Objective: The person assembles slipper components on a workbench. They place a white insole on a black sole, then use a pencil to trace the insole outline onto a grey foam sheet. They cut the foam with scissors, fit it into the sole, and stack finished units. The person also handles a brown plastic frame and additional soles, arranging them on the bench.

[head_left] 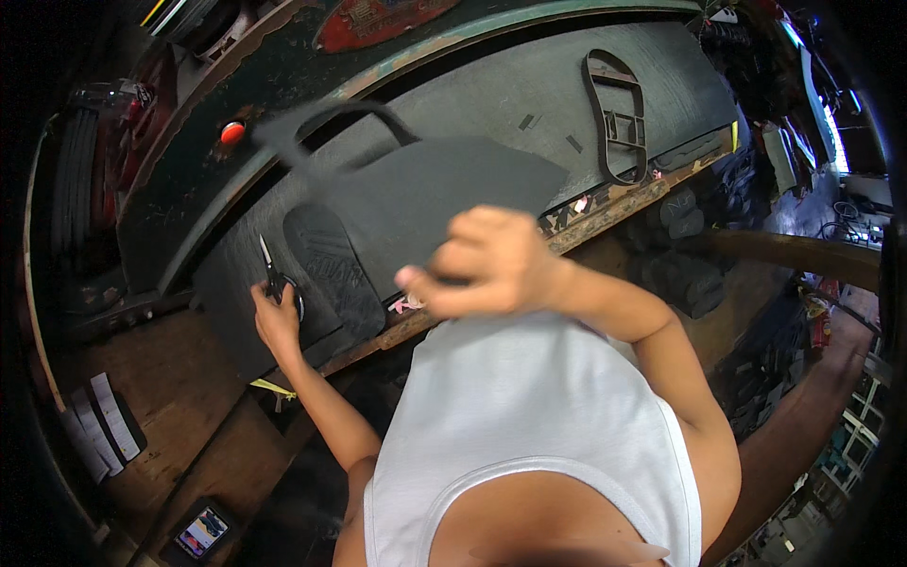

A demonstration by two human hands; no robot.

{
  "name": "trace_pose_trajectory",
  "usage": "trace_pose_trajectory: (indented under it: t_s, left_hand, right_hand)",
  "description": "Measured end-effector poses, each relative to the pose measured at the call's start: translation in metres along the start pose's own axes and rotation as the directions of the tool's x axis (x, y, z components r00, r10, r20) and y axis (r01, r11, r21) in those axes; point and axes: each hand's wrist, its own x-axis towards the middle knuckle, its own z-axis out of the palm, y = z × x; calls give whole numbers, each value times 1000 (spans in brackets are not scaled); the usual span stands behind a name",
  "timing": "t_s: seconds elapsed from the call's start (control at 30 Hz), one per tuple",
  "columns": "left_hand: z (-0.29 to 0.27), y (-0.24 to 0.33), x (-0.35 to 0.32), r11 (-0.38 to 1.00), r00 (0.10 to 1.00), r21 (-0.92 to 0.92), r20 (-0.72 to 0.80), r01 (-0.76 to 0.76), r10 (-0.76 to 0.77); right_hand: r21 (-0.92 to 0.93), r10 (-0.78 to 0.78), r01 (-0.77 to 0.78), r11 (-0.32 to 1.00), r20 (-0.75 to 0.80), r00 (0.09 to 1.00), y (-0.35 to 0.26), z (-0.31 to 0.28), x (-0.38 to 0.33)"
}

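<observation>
Sheet (458, 184) was over the table (680, 85), long axis approx. L-R, just fwd of the nearer R hand (491, 265) (curled, hold unclear w/ blur), while L hand (277, 323) was closed round scissors (273, 272).

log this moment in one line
left hand: holds scissors | right hand: curled, grip unclear | dark sheet: beyond right hand | shoe-shaped frame: on bench

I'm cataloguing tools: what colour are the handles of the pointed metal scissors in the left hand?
Black handles, seen best in the head view.
</observation>
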Motion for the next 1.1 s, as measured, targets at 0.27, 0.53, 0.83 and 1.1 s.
trace_pose_trajectory:
  t_s: [0.27,0.53,0.83,1.1]
  left_hand:
    - [29,-42,22,995,997,94,-68,-36,42]
    - [24,-18,19,970,998,237,-27,-46,54]
    - [55,95,-64,901,817,-340,414,-269,400]
    - [122,126,-94,876,889,-247,98,-414,448]
  right_hand:
    - [-86,187,-200,976,-135,973,-5,-101,34]
    - [-77,283,-286,955,529,800,6,93,-51]
    - [-74,553,-552,830,230,801,67,86,-106]
    - [-828,928,-556,-71,-259,267,197,-38,-192]
